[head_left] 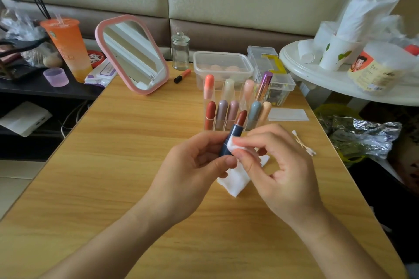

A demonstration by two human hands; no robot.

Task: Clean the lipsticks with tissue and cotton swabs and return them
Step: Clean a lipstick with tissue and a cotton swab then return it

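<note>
While the left hand (192, 165) grips the lower end of a navy lipstick (235, 131) with its fingers (223, 162) curled round the tube, the right hand (278, 165) pinches a white tissue (238, 177) against the tube's side between thumb and forefinger. The brown-red bullet stands bare at the top, tilted away from the person. The loose end of the tissue hangs down to the wooden counter (136, 142). Just behind the hands stands a clear organizer (216, 128) with capped lipsticks upright in its slots. A few cotton swabs (303, 142) lie on the counter to the right, and a folded tissue (288, 114) lies beside the organizer. A pink-framed mirror (133, 54) stands at the far left of the counter.
</note>
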